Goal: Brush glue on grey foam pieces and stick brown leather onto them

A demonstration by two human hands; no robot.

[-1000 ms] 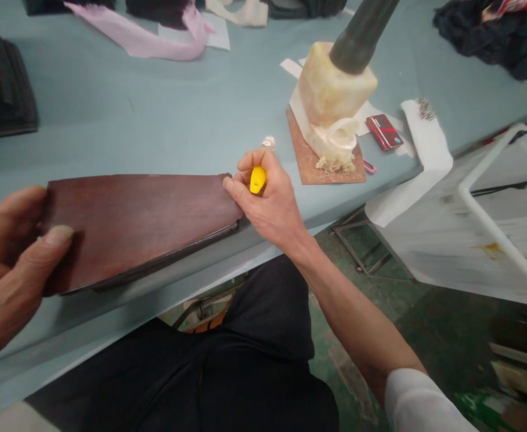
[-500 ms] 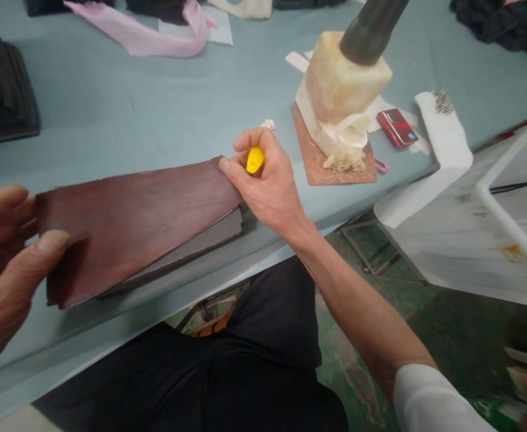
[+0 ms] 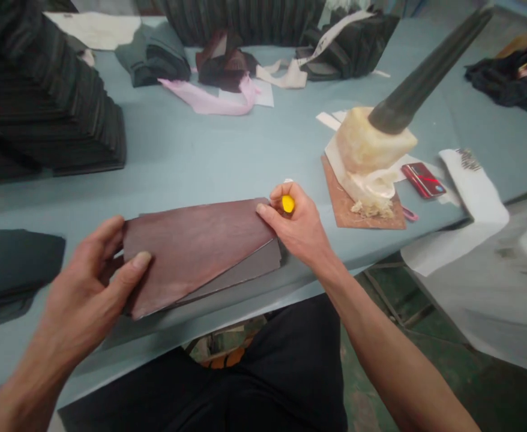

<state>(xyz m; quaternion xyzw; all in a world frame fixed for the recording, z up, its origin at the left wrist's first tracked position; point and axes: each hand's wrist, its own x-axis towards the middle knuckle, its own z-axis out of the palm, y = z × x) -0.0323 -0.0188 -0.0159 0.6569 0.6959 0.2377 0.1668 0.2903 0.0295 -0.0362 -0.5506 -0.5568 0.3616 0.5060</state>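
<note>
A reddish-brown leather piece (image 3: 195, 246) lies at a slant over a stack of grey-brown pieces (image 3: 249, 265) at the table's front edge. My left hand (image 3: 96, 282) grips its left end, thumb on top and fingers behind. At the far right corner, my right hand (image 3: 302, 231) pinches the leather between thumb and finger. A tool with a yellow end (image 3: 287, 204) is tucked in the same right hand; the rest of it is hidden by the fingers.
A pale block with a dark handle (image 3: 376, 144) stands on a brown board (image 3: 335, 207) at right. Beside it lie a red case (image 3: 423, 180) and a white strip (image 3: 475, 192). Tall dark stacks (image 3: 87, 132) stand at left; a pink cloth strip (image 3: 209, 103) lies behind.
The view has tilted up and turned left, so more of the left and back of the table shows. Both hands keep their hold on the leather piece, which lies flatter on the stack.
</note>
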